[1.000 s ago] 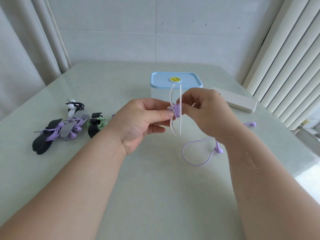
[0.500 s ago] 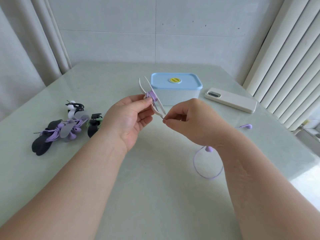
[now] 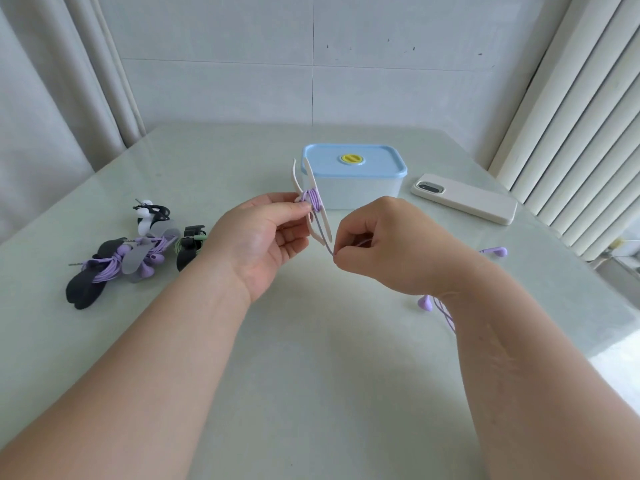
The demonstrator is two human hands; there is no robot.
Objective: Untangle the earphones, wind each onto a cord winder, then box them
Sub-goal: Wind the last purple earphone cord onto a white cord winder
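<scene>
While left hand [image 3: 263, 237] pinches the white cord winder [image 3: 309, 169] just in front of the box [image 3: 353, 188], right hand [image 3: 391, 247] pinches the purple cord [image 3: 314, 199] taut. I read this as mid-wind. Next turn needs the earbuds [image 3: 495, 251], lying right of the box, trailing snag-free.

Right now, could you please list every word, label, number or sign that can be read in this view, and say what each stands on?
No text can be read anywhere in this view.
Yellow knob on the blue box lid: a raised mark, too blurred to read.
Phone: plain back, no lettering visible.
White cord winder and wound earphones: no print visible.
</scene>
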